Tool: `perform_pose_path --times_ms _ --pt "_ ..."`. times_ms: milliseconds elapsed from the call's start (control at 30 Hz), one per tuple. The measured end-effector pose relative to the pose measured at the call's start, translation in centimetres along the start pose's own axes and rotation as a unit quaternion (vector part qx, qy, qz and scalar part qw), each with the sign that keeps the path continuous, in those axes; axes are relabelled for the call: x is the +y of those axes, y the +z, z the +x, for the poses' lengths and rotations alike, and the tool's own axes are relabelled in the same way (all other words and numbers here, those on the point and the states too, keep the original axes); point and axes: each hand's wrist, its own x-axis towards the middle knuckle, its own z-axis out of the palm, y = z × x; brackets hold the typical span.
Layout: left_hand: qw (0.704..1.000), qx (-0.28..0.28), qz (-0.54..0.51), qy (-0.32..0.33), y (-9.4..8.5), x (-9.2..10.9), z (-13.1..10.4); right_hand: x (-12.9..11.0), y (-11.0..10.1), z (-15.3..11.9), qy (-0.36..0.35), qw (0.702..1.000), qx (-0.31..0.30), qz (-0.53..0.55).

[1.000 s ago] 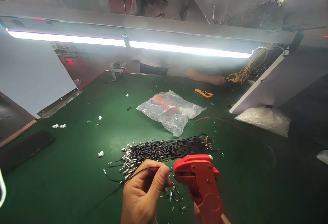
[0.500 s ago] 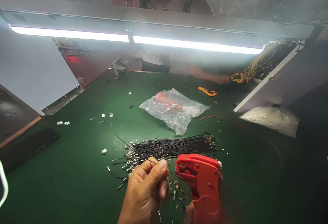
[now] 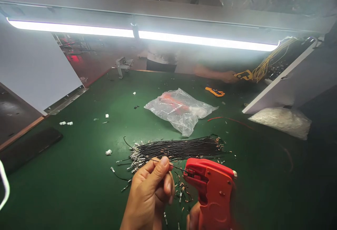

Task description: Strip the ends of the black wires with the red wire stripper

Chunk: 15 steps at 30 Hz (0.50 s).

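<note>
My left hand [image 3: 152,188] is closed, pinching a thin black wire [image 3: 178,167] between thumb and fingertips. One end of the wire reaches the jaws of a red wire stripper [image 3: 216,191]; whether the jaws grip it I cannot tell. The other end sticks out past my hand to the upper left. My right hand [image 3: 194,216], mostly hidden behind the stripper, is wrapped round its handle. Behind both hands lies a bundle of black wires [image 3: 179,149] with metal terminals at the left and bare copper ends at the right. Loose wire scraps [image 3: 183,191] lie between the hands.
A clear plastic bag [image 3: 181,112] with red and white contents lies behind the bundle. Farther back is an orange-yellow tool [image 3: 215,91]. Another person's hand [image 3: 229,77] holds a yellow tool at the far side. Small white connectors [image 3: 108,152] are scattered at left.
The wire's near end has risen from below the stripper's mouth to its jaws. The stripper has shifted slightly right. The whole view has moved a little.
</note>
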Motion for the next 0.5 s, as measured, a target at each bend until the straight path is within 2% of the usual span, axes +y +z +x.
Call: perform_pose_path --times_ms 100,500 --pt "1.000 -0.002 -0.011 -0.003 0.0 -0.3 0.1 0.9 -1.2 0.8 -0.005 1.000 0.015 0.006" --pt "0.997 0.028 -0.024 -0.073 0.0 -0.4 -0.2 4.6 -3.1 1.9 -0.070 0.990 0.117 0.015"
